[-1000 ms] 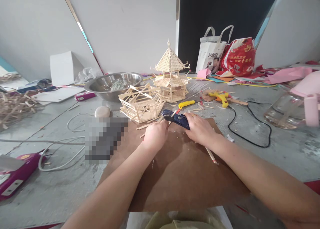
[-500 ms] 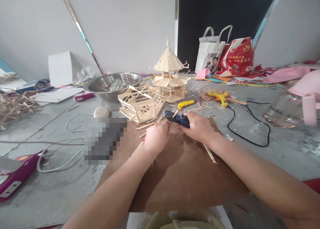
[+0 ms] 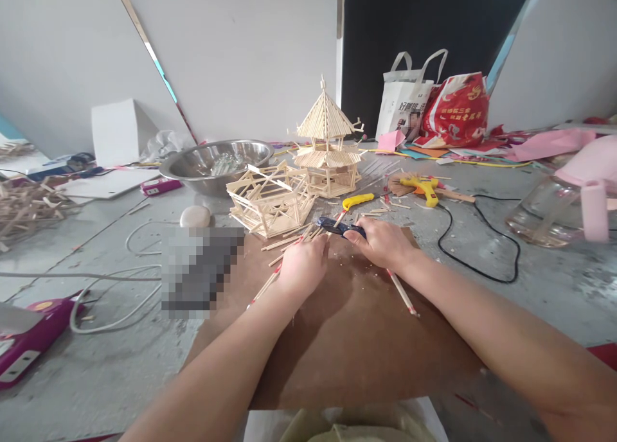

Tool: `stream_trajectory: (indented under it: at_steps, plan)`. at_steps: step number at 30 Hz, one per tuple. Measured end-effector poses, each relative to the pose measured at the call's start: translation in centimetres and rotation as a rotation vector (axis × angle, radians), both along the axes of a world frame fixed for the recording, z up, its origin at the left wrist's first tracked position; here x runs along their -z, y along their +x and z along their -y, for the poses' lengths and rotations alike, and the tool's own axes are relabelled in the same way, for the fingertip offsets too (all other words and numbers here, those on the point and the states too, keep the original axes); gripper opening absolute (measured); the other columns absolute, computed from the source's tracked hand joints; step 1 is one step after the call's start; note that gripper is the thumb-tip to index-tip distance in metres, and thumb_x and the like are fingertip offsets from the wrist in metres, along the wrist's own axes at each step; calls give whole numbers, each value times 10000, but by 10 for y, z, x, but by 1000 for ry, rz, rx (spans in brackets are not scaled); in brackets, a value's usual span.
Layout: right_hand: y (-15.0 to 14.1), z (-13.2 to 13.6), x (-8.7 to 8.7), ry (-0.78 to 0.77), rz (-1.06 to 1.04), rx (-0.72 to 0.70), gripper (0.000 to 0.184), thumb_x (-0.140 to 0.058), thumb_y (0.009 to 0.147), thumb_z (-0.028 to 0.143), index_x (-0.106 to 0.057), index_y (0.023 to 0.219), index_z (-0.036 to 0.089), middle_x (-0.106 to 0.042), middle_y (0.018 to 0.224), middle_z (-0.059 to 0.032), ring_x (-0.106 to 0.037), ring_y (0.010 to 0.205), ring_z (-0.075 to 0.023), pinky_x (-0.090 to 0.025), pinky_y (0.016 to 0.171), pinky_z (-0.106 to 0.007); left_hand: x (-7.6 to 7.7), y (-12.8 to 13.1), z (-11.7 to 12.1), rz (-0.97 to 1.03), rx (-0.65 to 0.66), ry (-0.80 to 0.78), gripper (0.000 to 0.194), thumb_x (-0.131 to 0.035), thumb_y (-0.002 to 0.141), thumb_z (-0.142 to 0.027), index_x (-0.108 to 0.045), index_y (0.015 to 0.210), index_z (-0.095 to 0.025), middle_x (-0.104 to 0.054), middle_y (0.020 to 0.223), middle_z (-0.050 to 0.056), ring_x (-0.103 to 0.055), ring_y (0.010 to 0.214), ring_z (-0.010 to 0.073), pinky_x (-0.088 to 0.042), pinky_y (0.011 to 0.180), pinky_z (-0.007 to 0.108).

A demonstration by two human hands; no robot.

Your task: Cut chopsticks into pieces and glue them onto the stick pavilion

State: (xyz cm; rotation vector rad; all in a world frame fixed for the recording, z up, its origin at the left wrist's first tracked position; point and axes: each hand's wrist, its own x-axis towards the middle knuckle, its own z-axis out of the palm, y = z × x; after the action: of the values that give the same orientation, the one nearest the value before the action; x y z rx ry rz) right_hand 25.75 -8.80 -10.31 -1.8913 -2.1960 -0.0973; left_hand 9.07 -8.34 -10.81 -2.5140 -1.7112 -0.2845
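My left hand (image 3: 304,262) is closed around a thin wooden stick (image 3: 340,216); its far end pokes out past the fingers toward the yellow-handled tool. In my right hand (image 3: 383,241) is a dark blue hand tool (image 3: 332,225), held crosswise against the stick just beyond my left fingers. Its exact kind is hard to make out. Loose sticks (image 3: 282,243) with some red marks lie under and beside my left hand. Another stick pair (image 3: 403,293) rests below my right wrist. The yellow-handled tool (image 3: 357,201) lies just beyond both hands.
A brown board (image 3: 347,352) lies beneath my hands. Behind stand an open stick frame (image 3: 272,201), a stick pagoda (image 3: 328,117) and a steel basin (image 3: 178,172). To the right are a yellow glue gun (image 3: 424,188) with black cord and a clear jug (image 3: 540,220).
The dark blue tool has turned in my right hand and shows a narrower side. My right fingers have shifted slightly on it. My left hand has hardly moved.
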Motion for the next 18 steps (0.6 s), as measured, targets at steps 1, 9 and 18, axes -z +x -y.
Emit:
stream_trajectory:
  at_steps: [1, 9, 18]
  plan:
    - [0, 0, -1, -7, 2, 2, 576, -107, 786, 573, -502, 897, 169, -632, 789, -89, -583, 776, -224, -334, 564, -269, 0, 0, 0, 1, 0, 0, 310, -273, 812, -306, -556, 783, -183, -615, 648, 70, -582, 612, 189, -348, 525, 255]
    - [2, -1, -1, -28, 24, 19, 650, -48, 752, 618, -513, 860, 178, -634, 737, -95, -589, 735, -232, -324, 537, -276, 2, -1, -1, 60, 32, 12, 301, -292, 807, -314, -559, 763, -181, -612, 643, 64, -574, 607, 182, -328, 523, 246]
    - [4, 1, 1, 5, 9, 49, 638, -83, 752, 626, -519, 897, 184, -635, 767, -75, -590, 738, -226, -314, 527, -269, 6, -4, -9, 227, 107, -36, 229, -347, 779, -267, -540, 692, -182, -609, 628, 27, -548, 581, 141, -299, 508, 214]
